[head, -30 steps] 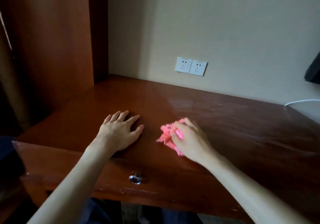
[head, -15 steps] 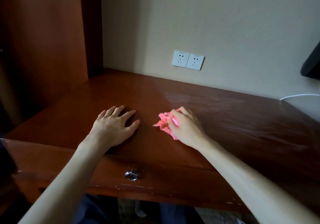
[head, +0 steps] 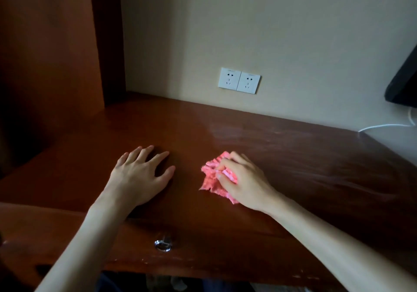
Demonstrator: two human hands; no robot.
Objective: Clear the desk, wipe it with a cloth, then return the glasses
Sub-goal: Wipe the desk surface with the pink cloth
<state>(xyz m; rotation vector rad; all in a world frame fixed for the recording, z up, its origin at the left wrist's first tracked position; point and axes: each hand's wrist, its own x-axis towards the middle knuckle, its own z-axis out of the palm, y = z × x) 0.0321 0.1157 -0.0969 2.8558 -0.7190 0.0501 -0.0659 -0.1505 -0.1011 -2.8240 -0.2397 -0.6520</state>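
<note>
Head view: wipe step is looking underway. The desk [head: 293, 156] is showing nothing on its visible top but the hands and cloth, so clearing is reading as done. Streaks are showing across the right half, so part of the wiping is probably done; left half is likely still waiting. Glasses aren't showing anywhere, so their return is still pending.

Right hand [head: 243, 178] is bunching the pink cloth [head: 211, 176] under curled fingers and thumb, pressing it onto the desk near the middle front, forearm reaching in from lower right. Left hand [head: 140, 174] is lying flat on the desk just beside it, fingers spread and straight, holding nothing, probably bracing.
</note>
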